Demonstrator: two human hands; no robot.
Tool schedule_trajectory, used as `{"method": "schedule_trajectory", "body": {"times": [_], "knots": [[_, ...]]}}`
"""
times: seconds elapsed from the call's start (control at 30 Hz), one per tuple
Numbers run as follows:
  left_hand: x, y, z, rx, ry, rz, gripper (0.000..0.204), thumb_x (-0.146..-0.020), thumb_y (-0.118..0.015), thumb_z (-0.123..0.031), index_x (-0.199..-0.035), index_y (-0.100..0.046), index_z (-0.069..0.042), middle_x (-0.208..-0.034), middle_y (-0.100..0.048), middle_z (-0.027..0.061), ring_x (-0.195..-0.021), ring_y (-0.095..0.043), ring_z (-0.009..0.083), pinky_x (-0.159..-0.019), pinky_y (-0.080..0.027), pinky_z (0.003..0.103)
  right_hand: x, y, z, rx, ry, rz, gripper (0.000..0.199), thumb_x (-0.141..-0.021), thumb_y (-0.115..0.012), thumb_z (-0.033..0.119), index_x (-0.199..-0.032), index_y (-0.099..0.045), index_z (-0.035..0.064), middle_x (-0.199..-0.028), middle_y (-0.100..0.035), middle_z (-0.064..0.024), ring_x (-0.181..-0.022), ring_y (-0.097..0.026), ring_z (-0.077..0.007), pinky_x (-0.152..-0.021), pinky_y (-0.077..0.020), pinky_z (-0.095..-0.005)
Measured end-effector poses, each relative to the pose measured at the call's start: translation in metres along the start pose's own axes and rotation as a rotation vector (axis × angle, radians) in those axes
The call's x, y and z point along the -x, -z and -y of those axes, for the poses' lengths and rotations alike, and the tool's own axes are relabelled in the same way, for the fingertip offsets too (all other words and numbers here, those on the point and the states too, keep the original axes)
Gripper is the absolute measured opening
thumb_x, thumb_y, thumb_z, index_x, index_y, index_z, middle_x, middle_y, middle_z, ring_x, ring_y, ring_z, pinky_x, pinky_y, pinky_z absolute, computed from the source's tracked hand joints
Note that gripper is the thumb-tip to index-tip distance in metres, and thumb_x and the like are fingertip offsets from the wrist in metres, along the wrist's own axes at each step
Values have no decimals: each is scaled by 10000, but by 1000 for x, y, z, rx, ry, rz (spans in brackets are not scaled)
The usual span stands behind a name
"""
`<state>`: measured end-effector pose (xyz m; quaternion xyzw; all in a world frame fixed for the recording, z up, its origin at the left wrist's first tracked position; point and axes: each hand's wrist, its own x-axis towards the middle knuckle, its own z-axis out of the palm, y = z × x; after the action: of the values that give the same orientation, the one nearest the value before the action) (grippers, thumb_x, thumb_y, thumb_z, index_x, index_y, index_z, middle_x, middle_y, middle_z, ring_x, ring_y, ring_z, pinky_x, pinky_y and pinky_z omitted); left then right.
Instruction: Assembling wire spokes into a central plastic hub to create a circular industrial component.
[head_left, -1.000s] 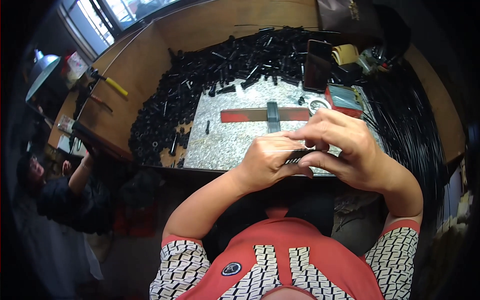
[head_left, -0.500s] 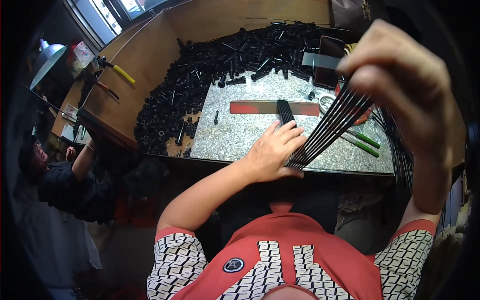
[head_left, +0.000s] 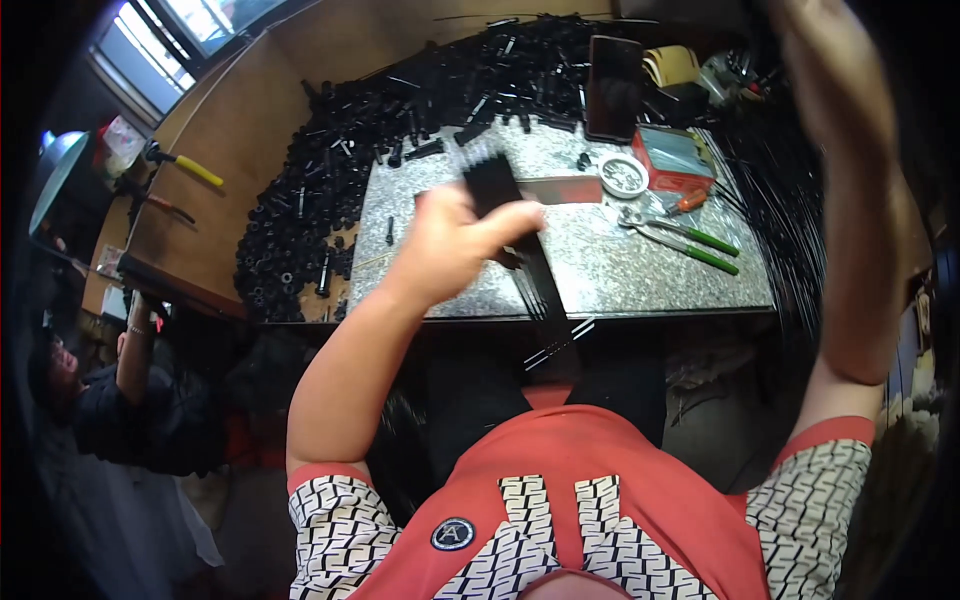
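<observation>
"Two entries first, left hand (head_left: 440, 250) and right hand (head_left: 812, 12): condition?"

"Left: closed, thumb across the front of one bundle of thin black strips (head_left: 493, 188). Right: at the upper edge, blurred and cut off; how far open, and whether it has hold of anything, I cannot tell."

"Location of the bundle?"

"Tilted above the desk (head_left: 650, 292), lower ends reaching past the near edge (a few slant out of line there)."

"Handling note?"

"In my judgement, an even thumb pinch, firm without bending the strips, ends level, strays gathered in before the grip shifts."

"Counts?"

"One red-faced bar (head_left: 572, 190), partly hidden behind the bundle; one white ring (head_left: 604, 178); one red box (head_left: 672, 172); one pair of green-handled pliers (head_left: 711, 263); one orange-handled tool (head_left: 687, 203); one dark phone (head_left: 613, 88); one lone black piece (head_left: 390, 230). Strips in the bundle: too blurred to number. Heap of black parts (head_left: 290, 215): far beyond counting. At the left wooden panel (head_left: 215, 225), one yellow-handled tool (head_left: 200, 171)."
</observation>
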<state>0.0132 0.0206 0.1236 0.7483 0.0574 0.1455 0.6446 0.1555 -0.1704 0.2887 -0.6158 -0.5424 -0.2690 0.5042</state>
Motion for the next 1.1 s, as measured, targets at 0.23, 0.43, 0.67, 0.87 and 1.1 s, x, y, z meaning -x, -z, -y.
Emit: {"method": "schedule_trajectory", "body": {"times": [0.23,0.43,0.67,0.87,1.1], "knots": [[30,19,86,601,94,-616,234,-918,-628,-218,-1004,-613,-1,-931,-672,121,-740,-664,183,-578,-576,324,211,-77,14,-1028,-1065,825,282,-1000,-448,105,-1246,-511,-17,-986,-601,-88,-738,-625,-116,-639,-536,-246],[44,-19,98,795,111,-756,225,-947,-587,-225,-1020,-606,-13,-975,-662,128,-798,-659,197,-640,-578,343,260,-141,6,-1355,-1390,288,407,-1020,-406,332,-1210,-420,-27,-1116,-520,-135,-692,-600,-160,-571,-536,-281],[61,-55,89,825,101,-639,360,-996,-472,-341,-1119,-549,-12,-1064,-629,119,-890,-646,207,-729,-575,335,241,-140,-24,-1297,-1352,-21,525,-1007,-386,444,-1213,-524,-19,-797,-590,-93,-671,-583,-148,-573,-518,-298],[88,-71,59,684,489,245,313,-974,-518,-196,-1195,-520,26,-1085,-647,195,-960,-664,240,-855,-532,320,167,-87,-41,-775,-1228,90,459,-1003,-417,394,-1082,-604,-18,-637,-593,-64,-450,-553,-109,-427,-495,-242],[97,-69,42,425,433,542,296,-927,-593,-112,-1181,-543,32,-1056,-677,139,-979,-640,133,-875,-486,257,133,-64,-34,-564,-829,625,314,-968,-515,285,-945,-651,2,-686,-577,-31,-495,-568,-100,-422,-459,-231]]}}
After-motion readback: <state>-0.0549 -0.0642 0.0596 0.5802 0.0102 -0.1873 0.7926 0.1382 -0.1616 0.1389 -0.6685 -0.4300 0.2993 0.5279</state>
